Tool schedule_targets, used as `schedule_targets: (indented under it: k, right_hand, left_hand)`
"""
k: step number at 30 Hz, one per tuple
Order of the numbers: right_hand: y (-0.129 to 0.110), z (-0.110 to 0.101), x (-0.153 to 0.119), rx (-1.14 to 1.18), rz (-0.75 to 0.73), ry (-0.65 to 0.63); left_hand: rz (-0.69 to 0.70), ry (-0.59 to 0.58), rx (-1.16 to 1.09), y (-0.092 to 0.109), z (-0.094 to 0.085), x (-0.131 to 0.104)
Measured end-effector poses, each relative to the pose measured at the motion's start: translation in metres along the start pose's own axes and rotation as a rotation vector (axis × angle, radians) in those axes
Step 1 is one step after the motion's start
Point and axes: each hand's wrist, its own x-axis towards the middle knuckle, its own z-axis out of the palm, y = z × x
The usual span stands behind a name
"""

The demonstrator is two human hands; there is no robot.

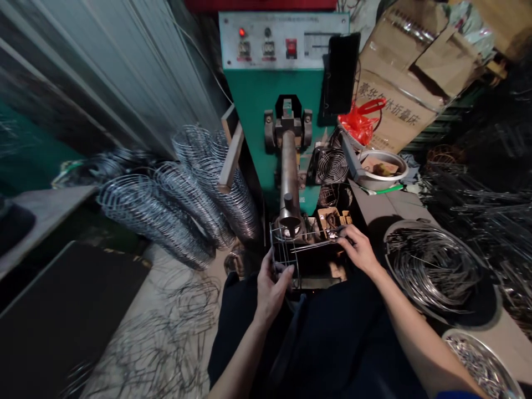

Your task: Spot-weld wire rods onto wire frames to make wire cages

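Note:
My left hand (272, 285) is closed around the side of a small wire frame (286, 255), which stands below the electrode end of a green spot welding machine (249, 105). My right hand (357, 248) pinches a few thin metal wires (311, 246) by their right ends. Their left ends reach toward the wire frame. Above the frame, the machine's thick round arm (290, 172) points toward me. Whether the wires touch the frame I cannot tell.
Stacked wire rings (158, 221) stand at the left, with loose bent wires (166, 332) on the floor. On the right are a round tub of wires (432, 266), a bowl of small metal parts (482, 366), a white basin (384, 172) and a cardboard box (390, 111).

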Motion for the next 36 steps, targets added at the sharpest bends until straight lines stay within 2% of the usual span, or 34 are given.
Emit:
schedule_targets:
  k: [7, 13, 20, 27, 36]
  right_hand:
    - [0.001, 0.007, 0.012, -0.017, -0.031, 0.021]
    - [0.012, 0.013, 0.028, -0.057, -0.031, 0.005]
    - [0.018, 0.013, 0.033, -0.056, -0.030, -0.034]
    - [0.022, 0.014, 0.034, -0.033, -0.005, -0.052]
    - [0.028, 0.013, 0.037, 0.013, 0.050, -0.031]
  left_hand:
    - [0.027, 0.021, -0.053, 0.004, 0.001, 0.015]
    - [0.058, 0.028, -0.050, 0.005, 0.002, 0.029]
    - [0.049, 0.011, -0.038, 0.001, 0.000, 0.031]
    - [0.029, 0.031, -0.020, 0.008, 0.003, 0.030]
    - [0.101, 0.018, 0.133, 0.009, 0.001, 0.031]
